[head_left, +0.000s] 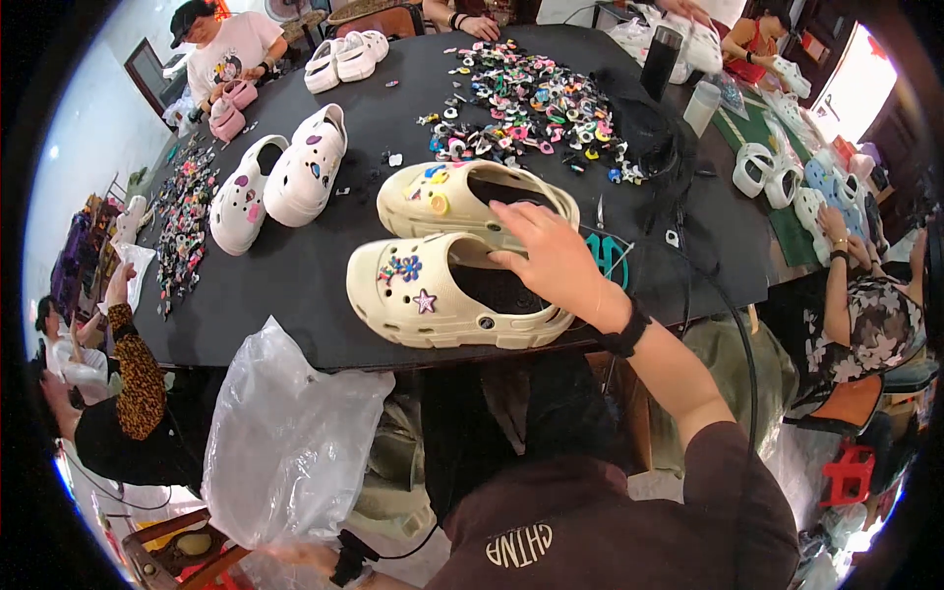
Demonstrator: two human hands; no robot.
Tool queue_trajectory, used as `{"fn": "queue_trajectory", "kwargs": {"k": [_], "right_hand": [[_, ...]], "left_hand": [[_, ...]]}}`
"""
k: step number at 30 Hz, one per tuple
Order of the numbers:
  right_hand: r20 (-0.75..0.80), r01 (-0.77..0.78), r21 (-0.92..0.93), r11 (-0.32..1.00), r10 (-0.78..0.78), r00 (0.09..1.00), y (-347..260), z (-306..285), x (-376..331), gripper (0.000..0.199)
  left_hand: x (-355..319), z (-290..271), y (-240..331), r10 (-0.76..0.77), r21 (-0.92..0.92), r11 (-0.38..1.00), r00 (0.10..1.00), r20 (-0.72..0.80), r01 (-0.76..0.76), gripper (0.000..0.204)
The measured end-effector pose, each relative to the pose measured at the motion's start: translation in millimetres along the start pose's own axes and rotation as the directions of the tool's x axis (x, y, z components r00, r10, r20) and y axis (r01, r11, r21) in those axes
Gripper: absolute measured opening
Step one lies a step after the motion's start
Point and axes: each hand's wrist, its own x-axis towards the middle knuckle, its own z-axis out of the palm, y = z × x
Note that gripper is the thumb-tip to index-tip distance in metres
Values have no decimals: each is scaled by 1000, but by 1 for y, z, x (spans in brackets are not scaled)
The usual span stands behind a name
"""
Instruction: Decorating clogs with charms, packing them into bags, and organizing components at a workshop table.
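A pair of cream clogs sits side by side at the table's near edge, toes to the left. The far clog (408, 211) bears a yellow round charm; the near clog (383, 300) has a colourful flower and a pink star. My right hand (565, 258) is over their adjoining sides, fingers stretched and thumb apart, above the shoe openings. Low at the left, my left hand (307, 559), blurred, grips the lower end of a clear plastic bag (295, 442), which spreads upward to the table edge. Its fingertips are partly hidden.
White clogs (307, 167) with charms stand at the left, more white clogs (344, 61) behind. Loose charms (531, 103) are heaped on the black table (285, 285). Teal-handled scissors (612, 261), a cable (733, 305) and a black bottle (661, 61) lie rightward. Several people work around.
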Motion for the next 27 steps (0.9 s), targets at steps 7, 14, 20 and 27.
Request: {"fn": "queue_trajectory", "kwargs": {"k": [7, 14, 20, 27], "right_hand": [[75, -150, 288, 946, 134, 988, -22, -52, -34, 49], [-120, -125, 236, 964, 156, 980, 23, -28, -92, 44], [-43, -308, 150, 939, 318, 947, 27, -17, -98, 52], [181, -180, 181, 967, 147, 973, -39, -43, -162, 45]], "left_hand": [[-13, 5, -10, -14, -64, 998, 998, -61, 10, 23], [-51, 76, -31, -70, -97, 993, 994, -84, 61, 24], [-87, 74, -59, -247, 644, 764, 909, 335, -30, 33], [-99, 85, -57, -536, 801, 598, 729, 426, -29, 25]]}}
